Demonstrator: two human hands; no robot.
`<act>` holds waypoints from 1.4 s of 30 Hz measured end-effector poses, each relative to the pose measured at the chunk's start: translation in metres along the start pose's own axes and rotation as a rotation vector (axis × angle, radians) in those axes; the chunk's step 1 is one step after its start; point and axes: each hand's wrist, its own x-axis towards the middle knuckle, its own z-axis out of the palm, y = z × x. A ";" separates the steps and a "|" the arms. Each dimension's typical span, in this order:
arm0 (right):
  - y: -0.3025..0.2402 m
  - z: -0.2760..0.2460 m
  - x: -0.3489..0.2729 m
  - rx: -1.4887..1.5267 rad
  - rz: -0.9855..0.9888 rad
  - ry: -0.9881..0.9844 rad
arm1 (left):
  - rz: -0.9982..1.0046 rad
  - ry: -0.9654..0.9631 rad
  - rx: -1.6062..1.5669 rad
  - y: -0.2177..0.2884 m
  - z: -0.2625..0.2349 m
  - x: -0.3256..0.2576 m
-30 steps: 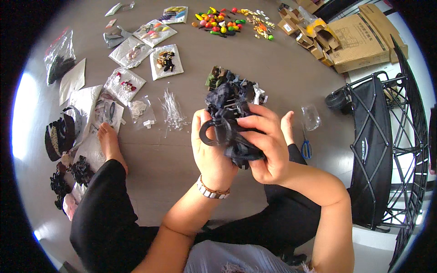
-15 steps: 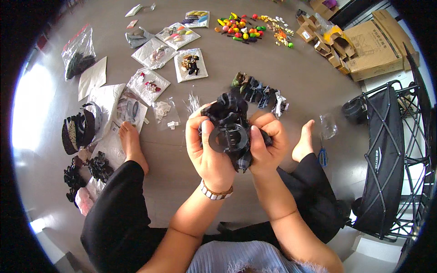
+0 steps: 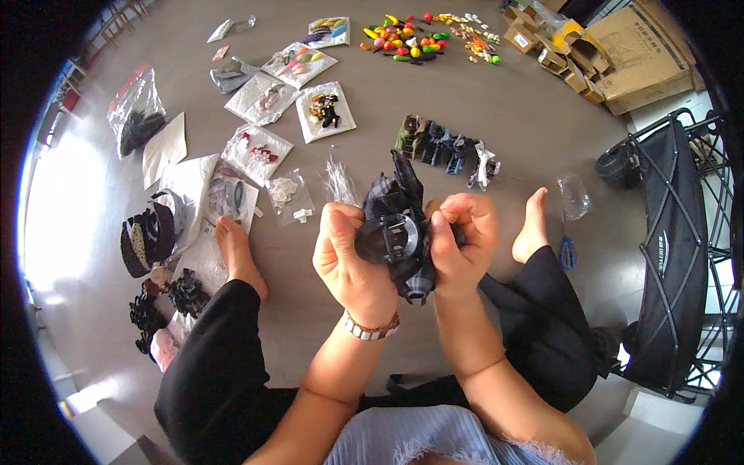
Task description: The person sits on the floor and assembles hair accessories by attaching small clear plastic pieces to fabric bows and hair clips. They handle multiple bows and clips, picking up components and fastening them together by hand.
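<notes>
In front of me I hold a black hair claw clip (image 3: 399, 236) with dark checked bow fabric around it. Its round toothed jaw faces up, and a fabric tail points away from me. My left hand (image 3: 353, 263), with a bracelet at the wrist, is closed on the clip's left side. On the opposite side my right hand (image 3: 463, 244) pinches the dark fabric between thumb and fingers. Beyond the hands lies a row of fabric-bow claw clips (image 3: 443, 147) in green, blue, black and white. White plastic strips (image 3: 338, 182) are on the floor beyond my left hand.
At left are headbands (image 3: 147, 232), black hair clips (image 3: 186, 293) and flat packets of hair accessories (image 3: 258, 153). Colourful toy fruit (image 3: 403, 40) lies at the far side. Cardboard boxes (image 3: 639, 66), a black folding frame (image 3: 666, 248) and blue scissors (image 3: 568, 252) are at right.
The bow fabric, bunched up before, now stretches into a pointed tail away from me. Both hands still grip the clip. The whole view has turned slightly.
</notes>
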 end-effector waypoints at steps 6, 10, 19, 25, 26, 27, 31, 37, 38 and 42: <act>0.018 -0.017 0.002 -0.019 -0.174 -0.279 | -0.026 0.047 0.050 -0.006 -0.007 0.005; 0.025 -0.021 -0.005 0.114 -0.043 -0.257 | -0.020 -0.020 0.061 -0.009 -0.009 0.004; 0.019 -0.017 -0.005 -0.180 -0.006 -0.141 | -0.124 0.035 0.068 -0.016 -0.012 0.005; 0.021 -0.012 -0.004 0.018 0.075 -0.045 | -0.095 0.054 0.049 -0.014 -0.008 0.010; 0.021 -0.013 -0.004 -0.001 0.048 -0.074 | -0.099 0.021 0.049 -0.013 -0.009 0.010; 0.022 -0.014 -0.004 -0.021 0.020 -0.103 | -0.110 0.037 0.052 -0.013 -0.009 0.010; 0.025 -0.019 -0.007 -0.120 -0.105 -0.112 | -0.123 0.010 0.034 -0.012 -0.011 0.010; 0.025 -0.013 -0.011 -0.201 -0.333 -0.160 | -0.233 -0.014 -0.001 -0.012 -0.016 0.019; 0.027 -0.010 -0.010 -0.171 -0.298 -0.130 | -0.213 0.002 0.009 -0.013 -0.016 0.018; 0.020 -0.014 -0.009 -0.162 -0.187 -0.178 | -0.206 -0.042 -0.046 -0.014 -0.017 0.015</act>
